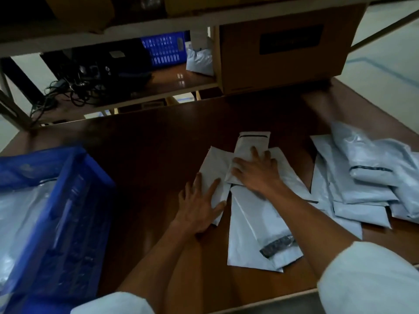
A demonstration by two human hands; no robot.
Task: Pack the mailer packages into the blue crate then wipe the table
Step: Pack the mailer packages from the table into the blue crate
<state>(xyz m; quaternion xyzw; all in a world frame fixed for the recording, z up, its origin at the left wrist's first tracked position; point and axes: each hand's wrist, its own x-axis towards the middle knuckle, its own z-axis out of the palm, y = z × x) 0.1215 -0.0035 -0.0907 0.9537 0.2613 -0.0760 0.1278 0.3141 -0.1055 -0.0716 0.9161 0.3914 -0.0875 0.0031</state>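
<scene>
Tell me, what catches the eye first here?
Two bare hands, the left hand and the right hand, lie flat on white mailers in the middle of the brown table. A blue crate, with pale bags already inside, stands at the left. A looser pile of mailers lies at the right.

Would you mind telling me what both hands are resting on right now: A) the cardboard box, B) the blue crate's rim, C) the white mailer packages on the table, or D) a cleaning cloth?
C: the left hand and the right hand both lie flat, fingers spread, on the white mailer packages.
</scene>
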